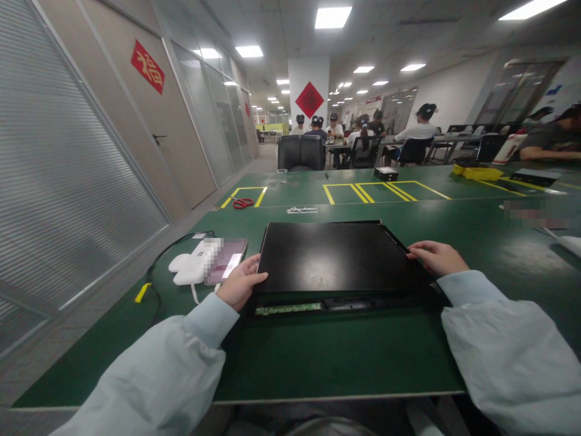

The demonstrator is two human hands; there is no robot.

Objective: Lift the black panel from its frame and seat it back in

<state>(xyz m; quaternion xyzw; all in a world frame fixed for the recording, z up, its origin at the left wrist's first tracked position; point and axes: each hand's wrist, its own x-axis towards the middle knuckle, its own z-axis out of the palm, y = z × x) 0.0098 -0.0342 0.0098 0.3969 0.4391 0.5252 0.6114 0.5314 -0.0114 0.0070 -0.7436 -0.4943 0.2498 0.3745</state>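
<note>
A flat black screen panel (324, 257) lies slightly askew over a black housing (376, 303), its near edge apart from the housing's front strip. My left hand (240, 281) is closed on the panel's left edge, thumb on top and fingers at the side. On the right side, my right hand (436, 255) pinches the panel's edge with its fingertips; whether it also touches the housing rim I cannot tell. A narrow green circuit board (288, 309) shows along the housing's near side. The panel hides most of the housing's inside.
Left of the panel are a phone (233, 260), a white object (186, 269) and a black cable (158, 266) with a yellow tag. Red-handled scissors (242, 203), small white strips (302, 210) and a clear cup (282, 175) lie farther back on the green table (345, 357). Several people sit beyond.
</note>
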